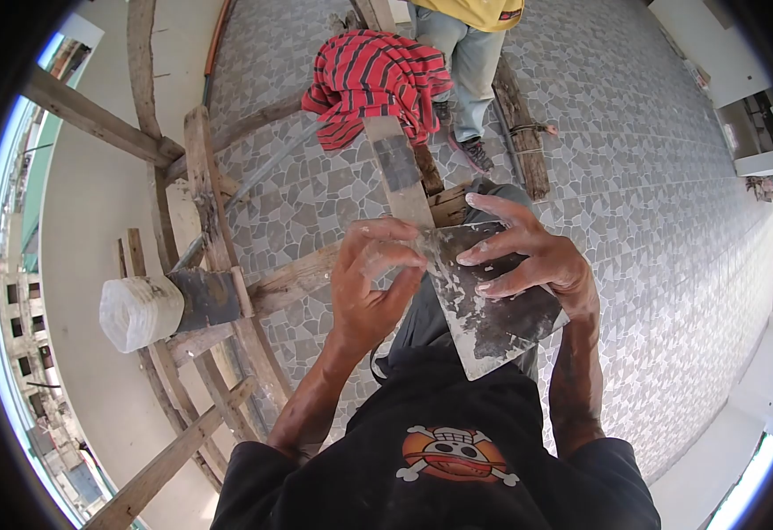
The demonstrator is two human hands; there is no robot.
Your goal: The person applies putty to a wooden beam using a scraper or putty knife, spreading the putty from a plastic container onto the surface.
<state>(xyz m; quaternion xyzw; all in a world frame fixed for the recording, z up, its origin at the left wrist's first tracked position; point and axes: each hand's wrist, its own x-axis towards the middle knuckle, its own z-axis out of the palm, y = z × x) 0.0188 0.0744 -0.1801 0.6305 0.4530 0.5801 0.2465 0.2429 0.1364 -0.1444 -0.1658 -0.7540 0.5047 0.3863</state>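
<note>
Timber frame (213, 190) beneath red striped cloth (373, 75)

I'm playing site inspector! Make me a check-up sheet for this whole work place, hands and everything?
Surface: patterned stone-look floor, under a timber frame.
Job's things: flat plate, dark with whitish smears.
Clutter: red striped cloth draped by a plank; whitish bucket-like thing at the frame.
Grippers: bare hands. Right hand holds the plate, fingers spread on top; left hand has curled fingers at its corner, grip unclear.
Cables: nothing seen; just a thin tie around a timber.
Surroundings: another person standing nearby, face out of view.
</note>
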